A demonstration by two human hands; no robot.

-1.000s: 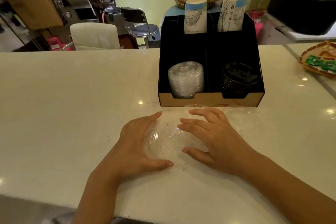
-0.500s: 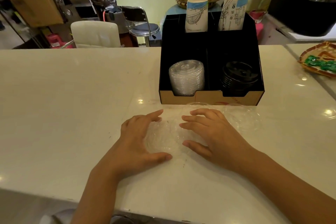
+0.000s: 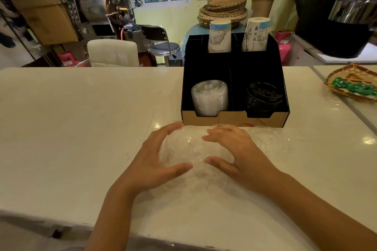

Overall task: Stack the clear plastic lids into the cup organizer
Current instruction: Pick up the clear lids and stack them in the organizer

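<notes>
Left hand point(image 3: 157, 161): I have it curled round the left side of the domed lids point(image 3: 183, 153), thumb on the near edge, fingers round the far edge. Half open, cupping rather than pinching.
Right hand point(image 3: 234, 153): mirrors it on the right side, thumb near, fingers draped over the top of the dome. Also half open, pressing inward.
Lids: a clear bunch between my palms, resting on the counter point(image 3: 81, 128). I cannot tell how many are nested; the plastic is too transparent.
Loose lids: more clear lids point(image 3: 271, 142) lie just right of my right hand, flat on the counter, not in my grip.
Organizer point(image 3: 234, 117): black box with a cardboard front lip, just beyond my fingertips.
Target slot: front left compartment, straight ahead of my left fingers, already has a stack of clear lids point(image 3: 209, 98).
Wrong slot: black lids point(image 3: 263, 98) sit ahead of my right hand; avoid.
Behind: two paper cups point(image 3: 220, 35) stand in the back slots, out of the way.
Step in hand, as I judge it: squaring the bunch before lifting.
Doing it well: squeeze evenly from both sides so rims align; thin plastic probably buckles under hard pressure.
Lift: raise clear of the front lip, then lower dome-up onto the stack.
Risk: a skewed rim could catch on the slot wall.
</notes>
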